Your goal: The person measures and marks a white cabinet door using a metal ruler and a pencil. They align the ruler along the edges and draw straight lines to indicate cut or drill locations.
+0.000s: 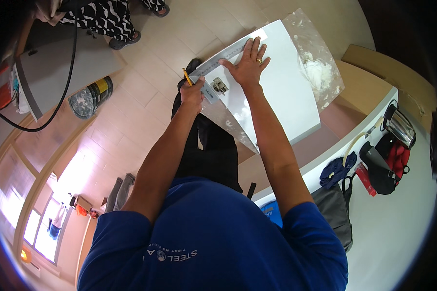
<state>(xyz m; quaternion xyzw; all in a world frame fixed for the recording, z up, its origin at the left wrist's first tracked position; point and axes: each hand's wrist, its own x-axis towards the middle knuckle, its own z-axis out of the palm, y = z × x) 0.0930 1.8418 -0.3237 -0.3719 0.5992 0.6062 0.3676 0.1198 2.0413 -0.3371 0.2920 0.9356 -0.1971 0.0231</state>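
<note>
A white panel (281,92) lies ahead of me, tilted in view. Along its far left edge runs a grey metal square (223,61) with ruler markings; its short arm reaches beside my left hand. My left hand (192,95) is closed around a yellow pencil (187,76) at the panel's left corner, by the square's corner. With fingers spread, my right hand (247,65) lies flat on the panel, thumb and fingertips at the square's long blade. A metal hinge (220,86) sits on the panel between my hands.
A clear plastic sheet (320,72) with white powder extends beyond the panel. At right, a white counter (378,208) holds a metal kettle (400,127), bags and a red bottle (365,179). A bucket (91,98), a cabinet (68,68), a black cable (65,92) and another person's legs (107,19) are at left.
</note>
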